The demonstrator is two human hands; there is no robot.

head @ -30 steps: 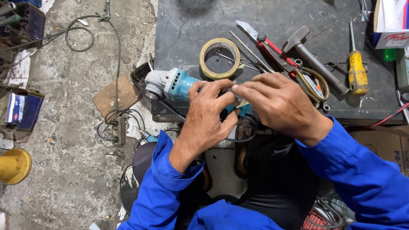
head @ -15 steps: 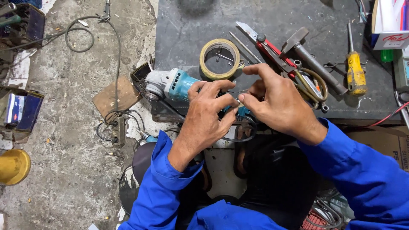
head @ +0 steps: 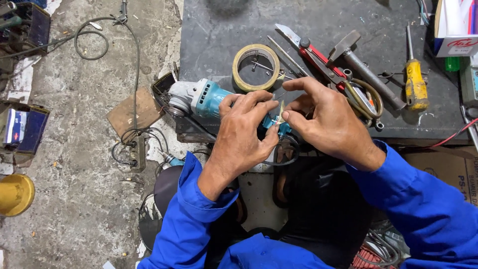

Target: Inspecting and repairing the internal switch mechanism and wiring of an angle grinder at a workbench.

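- At the far left we see a yellow round container (head: 15,194) on the concrete floor, and above it a dark open box (head: 22,128).
- Next comes a flat piece of cardboard (head: 133,111), with black cable (head: 130,144) looped beside it.
- The teal angle grinder (head: 199,98) lies at the front left edge of the dark workbench (head: 219,30), its grey head pointing left and its rear end hidden under our hands.
- Our left hand (head: 244,137) rests on the grinder's body, fingers curled narrow, the fingertips pinching a small pale piece at the tool's teal rear.
- Just behind the hands lies a roll of tan tape (head: 256,67), flat on the bench.
- Our right hand (head: 326,122) meets the left at the same small piece, thumb and forefinger closed on it, the other fingers arched above.
- Further right lie a red-handled cutter (head: 311,50), a hammer (head: 366,69), and a yellow-handled screwdriver (head: 416,84), all well apart from the grinder.
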